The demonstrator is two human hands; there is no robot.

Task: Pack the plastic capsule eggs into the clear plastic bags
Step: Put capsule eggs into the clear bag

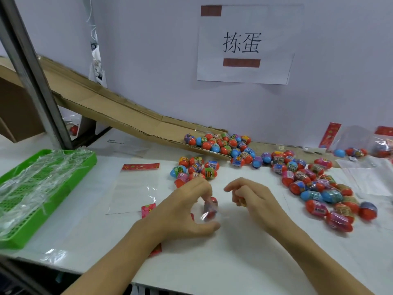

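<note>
My left hand (185,209) pinches a small clear plastic bag (209,217) at the table's middle; a red capsule egg (212,201) sits inside it. My right hand (255,201) hovers just right of the bag, its fingers curled round a mostly hidden orange-yellow capsule egg (242,202). Loose capsule eggs lie in a small group (196,168) behind my left hand. More sit at the foot of the cardboard chute (222,143) and in a big pile (319,188) at the right. An empty clear bag with a red header (136,186) lies flat on the left.
A green plastic tray (89,160) heaped with clear bags stands at the left edge. A stack of flat clear bags (370,177) and several filled bags (357,151) sit at the far right. A metal post (36,81) rises at the back left.
</note>
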